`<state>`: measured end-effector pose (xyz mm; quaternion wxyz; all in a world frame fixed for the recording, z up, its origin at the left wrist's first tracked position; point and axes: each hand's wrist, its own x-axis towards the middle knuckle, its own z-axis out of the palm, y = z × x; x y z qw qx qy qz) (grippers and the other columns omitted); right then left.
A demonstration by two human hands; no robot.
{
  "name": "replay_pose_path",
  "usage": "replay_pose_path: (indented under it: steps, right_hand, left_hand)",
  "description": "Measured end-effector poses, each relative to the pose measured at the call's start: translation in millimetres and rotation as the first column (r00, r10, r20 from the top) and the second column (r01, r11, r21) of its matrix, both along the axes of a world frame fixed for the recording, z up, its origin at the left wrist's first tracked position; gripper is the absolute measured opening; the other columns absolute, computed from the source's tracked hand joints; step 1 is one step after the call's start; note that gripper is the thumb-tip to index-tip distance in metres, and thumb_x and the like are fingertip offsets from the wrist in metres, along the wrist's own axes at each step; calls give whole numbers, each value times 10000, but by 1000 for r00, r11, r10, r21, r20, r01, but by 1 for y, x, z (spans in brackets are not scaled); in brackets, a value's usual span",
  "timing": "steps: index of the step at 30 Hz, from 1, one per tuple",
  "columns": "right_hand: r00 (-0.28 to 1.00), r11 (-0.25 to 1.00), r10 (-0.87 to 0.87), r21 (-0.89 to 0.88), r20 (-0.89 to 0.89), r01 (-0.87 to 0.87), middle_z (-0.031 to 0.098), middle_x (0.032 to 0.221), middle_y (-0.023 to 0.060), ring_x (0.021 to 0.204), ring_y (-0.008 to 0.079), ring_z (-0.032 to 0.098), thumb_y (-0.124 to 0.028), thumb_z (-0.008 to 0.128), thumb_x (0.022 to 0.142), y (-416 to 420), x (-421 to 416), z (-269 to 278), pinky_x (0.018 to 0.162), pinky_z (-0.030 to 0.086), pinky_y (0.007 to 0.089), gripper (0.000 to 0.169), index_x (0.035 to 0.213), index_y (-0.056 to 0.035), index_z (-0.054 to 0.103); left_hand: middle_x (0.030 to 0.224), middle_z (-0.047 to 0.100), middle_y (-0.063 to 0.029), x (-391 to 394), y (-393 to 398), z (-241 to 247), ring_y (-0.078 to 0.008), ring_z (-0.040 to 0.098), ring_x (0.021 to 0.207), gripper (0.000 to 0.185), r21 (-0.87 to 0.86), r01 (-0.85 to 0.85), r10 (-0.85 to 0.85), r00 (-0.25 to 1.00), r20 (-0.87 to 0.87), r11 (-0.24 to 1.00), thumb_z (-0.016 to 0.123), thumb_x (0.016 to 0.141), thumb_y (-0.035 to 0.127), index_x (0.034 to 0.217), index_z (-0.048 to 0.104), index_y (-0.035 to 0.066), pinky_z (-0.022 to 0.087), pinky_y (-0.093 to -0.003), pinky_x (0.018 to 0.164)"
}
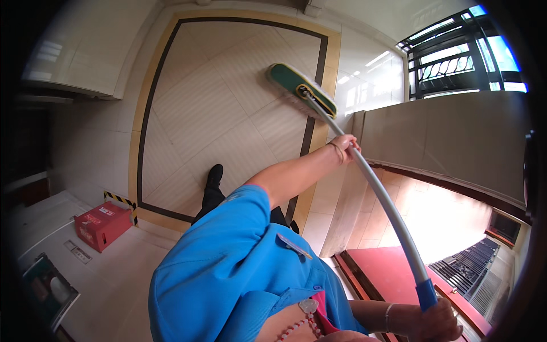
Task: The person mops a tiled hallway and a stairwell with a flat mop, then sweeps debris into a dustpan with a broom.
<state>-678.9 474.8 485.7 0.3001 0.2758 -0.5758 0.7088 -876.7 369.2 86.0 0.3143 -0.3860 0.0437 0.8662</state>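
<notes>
A dust mop with a green head [295, 87] and pale fringe lies on the tiled floor, across its dark border strip at the right. From a joint on the head, a silver metal pole [384, 201] runs back towards me and looks bent by the lens. Partway up the pole, my left hand [345, 147] is wrapped around it, the arm reaching across to the right. At the lower right, my right hand [436, 322] grips the blue sleeve [426, 295] at the pole's upper end. The lower part of that sleeve is hidden by the fingers.
A red box [103, 224] with writing stands at the left, beside black-and-yellow striped tape [121, 201]. To the right are a low wall [444, 132], a barred window [461, 60] and an open red door [380, 269]. My black shoe [215, 174] rests on the tiles.
</notes>
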Motion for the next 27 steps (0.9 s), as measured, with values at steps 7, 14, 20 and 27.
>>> replay_pose_path:
  steps: [7, 14, 20, 27]
  right_hand:
    - [978, 981, -195, 23, 71, 194, 293, 466, 6, 336, 125, 290, -99, 353, 878, -12, -14, -40, 366, 352, 342, 209, 1046, 19, 393]
    - [914, 922, -386, 6, 125, 388, 304, 473, -11, 346, 95, 292, -127, 383, 899, -3, 12, -9, 383, 339, 281, 138, 982, -18, 391]
    - [869, 898, -436, 55, 236, 436, 257, 527, -41, 402, 114, 316, -244, 452, 905, -3, 44, 19, 402, 344, 306, 340, 1156, -20, 400]
    - [853, 864, -426, -144, 302, 482, 322, 531, -28, 397, 107, 325, -199, 455, 902, -84, 71, 15, 381, 327, 259, 226, 1045, -32, 506]
  left_hand:
    - [553, 472, -74, -3, 36, -65, -236, 520, 525, 146, -68, 13, -17, 998, -67, 998, 475, 805, 114, 678, 431, 58, 523, -416, 594]
    - [595, 497, -101, 57, 21, -31, -265, 568, 589, 138, -28, 25, -27, 998, -57, 999, 472, 806, 107, 684, 443, 50, 542, -435, 656]
    - [696, 541, -109, 120, -21, -16, -228, 593, 644, 78, -51, -77, 78, 997, 15, 996, 516, 803, 48, 749, 468, 19, 563, -428, 646]
    - [776, 590, -125, 196, -123, -15, -236, 632, 713, 117, -197, -112, 115, 993, 5, 974, 576, 791, 64, 866, 509, 5, 562, -419, 637]
